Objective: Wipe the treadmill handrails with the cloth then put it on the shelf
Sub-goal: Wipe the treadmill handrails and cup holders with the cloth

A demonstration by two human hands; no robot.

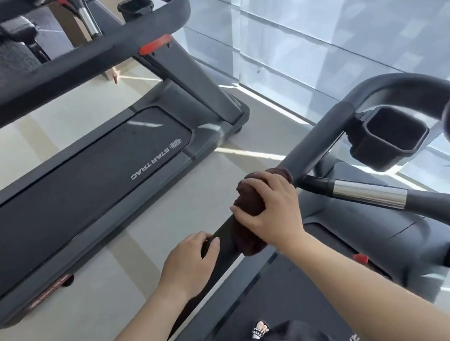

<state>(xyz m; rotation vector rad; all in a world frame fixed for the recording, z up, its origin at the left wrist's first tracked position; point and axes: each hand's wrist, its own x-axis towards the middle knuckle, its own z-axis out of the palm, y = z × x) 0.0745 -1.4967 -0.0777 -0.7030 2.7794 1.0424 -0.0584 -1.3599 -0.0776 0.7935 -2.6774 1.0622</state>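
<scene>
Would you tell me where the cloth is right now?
In the head view, low centre-right: the brown cloth is wrapped around the treadmill handrail under the right hand.

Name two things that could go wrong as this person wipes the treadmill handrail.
The right hand wraps the brown cloth around the handrail; sliding forward, it may snag at the side bar junction. The left hand grips only the rail's end, so it could slip off.

Second black treadmill [77,176] sits to the left, "STAR TRAC" printed on its deck. Pale grey floor [53,339] between machines; glass window wall [339,4] ahead right, black square cup holder [388,132] near it.
</scene>
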